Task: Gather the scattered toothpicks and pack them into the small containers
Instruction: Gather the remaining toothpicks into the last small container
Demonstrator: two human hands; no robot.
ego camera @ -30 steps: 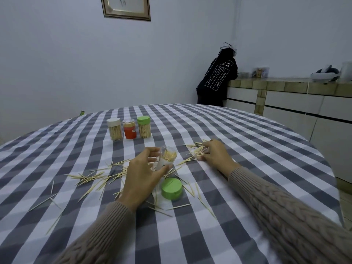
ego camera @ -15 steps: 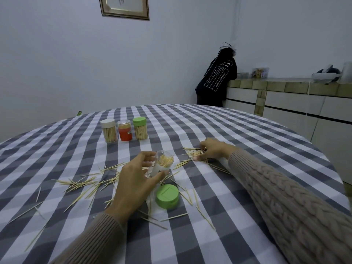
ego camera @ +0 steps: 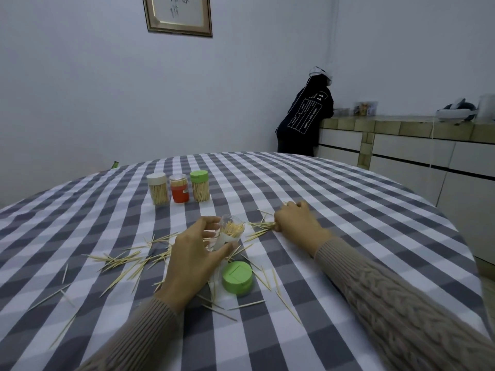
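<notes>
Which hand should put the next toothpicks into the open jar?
The right hand, probably. It already rests on a bunch of toothpicks just beside the jar. The left hand is busy gripping the open jar, tilted toward the right.

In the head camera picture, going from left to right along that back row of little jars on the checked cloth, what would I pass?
white-lidded jar → orange jar with a clear lid → green-lidded jar. The white-lidded and green-lidded ones show toothpicks inside.
</notes>
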